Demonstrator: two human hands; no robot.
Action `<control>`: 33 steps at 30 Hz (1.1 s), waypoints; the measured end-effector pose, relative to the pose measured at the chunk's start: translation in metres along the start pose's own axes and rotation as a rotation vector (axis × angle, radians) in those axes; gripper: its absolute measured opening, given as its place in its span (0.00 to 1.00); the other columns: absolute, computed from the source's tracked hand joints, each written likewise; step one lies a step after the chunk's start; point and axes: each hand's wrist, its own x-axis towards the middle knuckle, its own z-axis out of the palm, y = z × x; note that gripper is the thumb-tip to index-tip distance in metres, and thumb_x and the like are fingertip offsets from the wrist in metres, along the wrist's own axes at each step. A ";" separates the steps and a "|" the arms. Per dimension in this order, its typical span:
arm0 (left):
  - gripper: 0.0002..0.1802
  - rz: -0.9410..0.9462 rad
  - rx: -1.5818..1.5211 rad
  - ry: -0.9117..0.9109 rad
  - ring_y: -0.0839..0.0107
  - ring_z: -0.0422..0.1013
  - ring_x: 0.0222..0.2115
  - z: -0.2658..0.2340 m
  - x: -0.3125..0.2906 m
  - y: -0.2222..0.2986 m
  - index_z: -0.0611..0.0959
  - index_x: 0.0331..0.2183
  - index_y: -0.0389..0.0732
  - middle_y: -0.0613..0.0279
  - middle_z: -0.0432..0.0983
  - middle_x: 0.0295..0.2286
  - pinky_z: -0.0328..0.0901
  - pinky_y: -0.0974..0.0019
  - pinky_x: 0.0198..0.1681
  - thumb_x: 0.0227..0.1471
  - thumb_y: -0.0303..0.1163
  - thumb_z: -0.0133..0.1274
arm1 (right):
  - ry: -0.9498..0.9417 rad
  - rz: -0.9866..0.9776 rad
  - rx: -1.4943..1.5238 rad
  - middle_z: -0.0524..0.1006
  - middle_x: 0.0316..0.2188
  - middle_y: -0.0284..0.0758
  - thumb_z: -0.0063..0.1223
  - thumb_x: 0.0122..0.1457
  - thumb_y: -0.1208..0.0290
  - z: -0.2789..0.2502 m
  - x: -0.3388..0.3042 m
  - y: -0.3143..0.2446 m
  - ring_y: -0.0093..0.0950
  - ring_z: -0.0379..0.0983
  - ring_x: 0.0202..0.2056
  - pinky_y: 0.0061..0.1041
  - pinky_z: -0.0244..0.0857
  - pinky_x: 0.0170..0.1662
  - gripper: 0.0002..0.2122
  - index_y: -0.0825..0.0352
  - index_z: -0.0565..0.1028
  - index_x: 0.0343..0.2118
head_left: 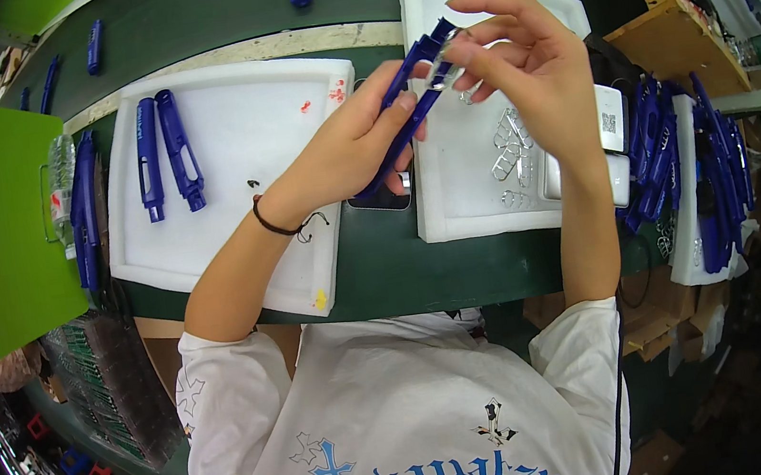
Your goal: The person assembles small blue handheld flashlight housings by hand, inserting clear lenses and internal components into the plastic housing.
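My left hand [353,135] is wrapped round a long, slotted blue plastic housing [396,147], which it holds tilted above the gap between two white foam trays. At the housing's upper end, my right hand [527,69] pinches a small shiny clip [444,73] against it; the other fingers are spread. Whether the clip is seated in the slot cannot be made out. More shiny wire-like clips [511,145] lie loose in the right foam tray [441,220], below my right hand. Two similar blue housings [148,160] rest side by side in the left foam tray [238,247].
Under my left hand, a dark phone [383,201] lies on the green table. White boxes [612,119] stand beside my right forearm, with a heap of blue housings [652,149] beyond. A clear bottle [62,188] and a green panel [1,239] are at left; a wooden shelf [676,35] is at right.
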 end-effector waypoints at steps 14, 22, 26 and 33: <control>0.37 0.267 -0.030 0.060 0.80 0.64 0.21 0.007 -0.001 -0.013 0.55 0.62 0.39 0.59 0.69 0.34 0.61 0.75 0.24 0.50 0.17 0.39 | 0.134 -0.328 -0.512 0.84 0.26 0.27 0.71 0.52 0.73 0.027 -0.011 0.016 0.16 0.70 0.16 0.16 0.58 0.19 0.05 0.64 0.83 0.30; 0.26 0.321 -0.114 0.151 0.83 0.64 0.21 0.010 -0.002 -0.009 0.59 0.60 0.39 0.62 0.72 0.32 0.60 0.77 0.21 0.61 0.23 0.42 | 0.258 -0.652 -0.738 0.70 0.31 0.27 0.73 0.45 0.74 0.020 -0.002 0.017 0.23 0.62 0.25 0.22 0.58 0.25 0.11 0.56 0.85 0.33; 0.22 0.329 -0.116 0.139 0.82 0.65 0.20 0.009 -0.003 -0.011 0.60 0.59 0.40 0.63 0.72 0.32 0.58 0.77 0.18 0.66 0.26 0.43 | 0.224 -0.654 -0.686 0.71 0.30 0.26 0.73 0.44 0.74 0.023 -0.002 0.023 0.23 0.62 0.25 0.22 0.58 0.25 0.11 0.56 0.86 0.33; 0.15 0.296 0.016 0.263 0.83 0.65 0.17 0.015 0.003 -0.012 0.64 0.55 0.39 0.65 0.73 0.26 0.58 0.76 0.17 0.70 0.30 0.41 | 0.202 -0.756 -0.808 0.72 0.29 0.27 0.73 0.46 0.74 0.026 0.000 0.023 0.24 0.67 0.27 0.21 0.63 0.27 0.12 0.59 0.84 0.35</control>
